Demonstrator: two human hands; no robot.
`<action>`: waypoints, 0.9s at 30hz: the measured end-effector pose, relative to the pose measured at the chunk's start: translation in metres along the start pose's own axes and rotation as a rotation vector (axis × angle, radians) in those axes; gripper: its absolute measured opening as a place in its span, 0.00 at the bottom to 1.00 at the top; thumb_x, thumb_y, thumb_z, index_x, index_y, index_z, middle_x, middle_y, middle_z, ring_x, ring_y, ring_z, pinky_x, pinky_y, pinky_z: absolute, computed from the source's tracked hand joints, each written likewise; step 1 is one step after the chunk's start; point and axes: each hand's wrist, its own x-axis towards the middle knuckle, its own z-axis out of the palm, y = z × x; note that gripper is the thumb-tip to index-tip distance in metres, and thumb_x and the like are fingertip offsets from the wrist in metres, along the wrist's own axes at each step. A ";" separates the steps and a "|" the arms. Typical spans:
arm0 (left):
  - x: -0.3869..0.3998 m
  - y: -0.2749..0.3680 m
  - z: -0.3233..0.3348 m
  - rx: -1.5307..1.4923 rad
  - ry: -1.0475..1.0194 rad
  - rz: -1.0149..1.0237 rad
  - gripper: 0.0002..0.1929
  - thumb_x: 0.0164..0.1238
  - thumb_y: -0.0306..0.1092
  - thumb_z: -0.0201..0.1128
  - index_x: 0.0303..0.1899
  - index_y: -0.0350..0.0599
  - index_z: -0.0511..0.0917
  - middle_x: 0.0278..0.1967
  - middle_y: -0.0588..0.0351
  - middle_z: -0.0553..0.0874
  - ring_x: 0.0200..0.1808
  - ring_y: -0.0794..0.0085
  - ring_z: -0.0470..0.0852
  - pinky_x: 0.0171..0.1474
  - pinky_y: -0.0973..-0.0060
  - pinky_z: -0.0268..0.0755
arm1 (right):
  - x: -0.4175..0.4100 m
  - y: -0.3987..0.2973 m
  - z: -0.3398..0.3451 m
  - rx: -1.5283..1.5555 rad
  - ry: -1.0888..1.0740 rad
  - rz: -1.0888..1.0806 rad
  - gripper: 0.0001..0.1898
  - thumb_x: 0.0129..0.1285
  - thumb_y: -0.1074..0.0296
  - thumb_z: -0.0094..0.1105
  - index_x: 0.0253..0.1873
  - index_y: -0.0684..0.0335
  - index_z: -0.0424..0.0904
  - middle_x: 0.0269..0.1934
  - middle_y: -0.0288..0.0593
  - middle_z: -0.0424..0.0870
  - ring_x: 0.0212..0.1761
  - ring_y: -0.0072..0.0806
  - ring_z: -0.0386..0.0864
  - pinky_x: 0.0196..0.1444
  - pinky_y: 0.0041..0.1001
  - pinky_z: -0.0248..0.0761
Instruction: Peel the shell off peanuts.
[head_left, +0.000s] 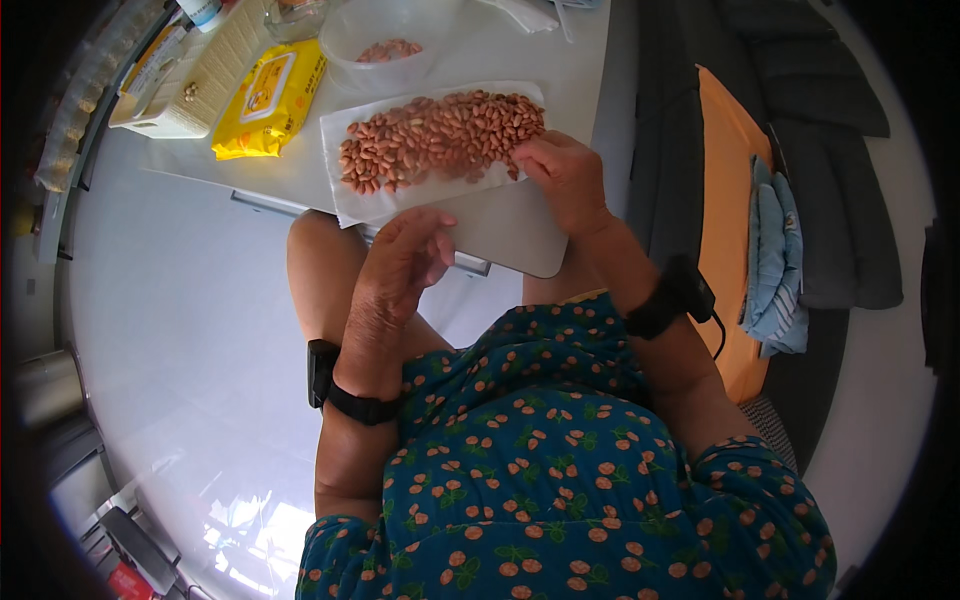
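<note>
Shelled peanuts (442, 135) with reddish skins lie in a broad band on a white paper towel (409, 204) near the table's front edge. My right hand (564, 180) is at the right end of the peanuts, thumb and fingertips drawn together at the edge of the pile. Whether a nut is between those fingertips cannot be made out. In front of the table edge, my left hand (409, 255) hovers with its fingers loosely bent and apart, and no object shows in it. Behind the towel stands a translucent plastic bowl (379, 75) with some peanuts in its bottom.
Left of the bowl lies a yellow pack of baby wipes (270, 97), beside a cream plastic basket (180, 105). A glass dish (295, 21) sits at the back of the white table (517, 225). To the right, a folded blue cloth (776, 259) rests by a dark sofa (847, 217).
</note>
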 end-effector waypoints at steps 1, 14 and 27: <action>0.000 0.000 0.001 -0.003 0.009 -0.003 0.11 0.73 0.35 0.49 0.40 0.39 0.76 0.20 0.56 0.79 0.15 0.79 0.67 0.19 0.86 0.57 | -0.002 0.001 0.002 -0.061 -0.036 -0.054 0.03 0.54 0.74 0.60 0.34 0.60 0.80 0.29 0.41 0.80 0.31 0.33 0.79 0.33 0.26 0.72; -0.002 0.001 0.002 -0.013 0.023 0.005 0.09 0.68 0.35 0.55 0.39 0.40 0.78 0.21 0.57 0.79 0.15 0.80 0.66 0.18 0.86 0.53 | -0.004 -0.008 0.000 -0.333 -0.208 -0.190 0.03 0.54 0.74 0.57 0.34 0.62 0.77 0.32 0.44 0.77 0.37 0.38 0.78 0.39 0.32 0.75; -0.002 0.000 0.007 0.009 -0.008 0.026 0.13 0.71 0.40 0.49 0.43 0.40 0.76 0.28 0.53 0.81 0.23 0.78 0.71 0.23 0.83 0.58 | -0.003 -0.029 0.006 0.336 -0.030 0.274 0.02 0.53 0.74 0.57 0.29 0.66 0.76 0.26 0.45 0.79 0.29 0.38 0.78 0.33 0.28 0.71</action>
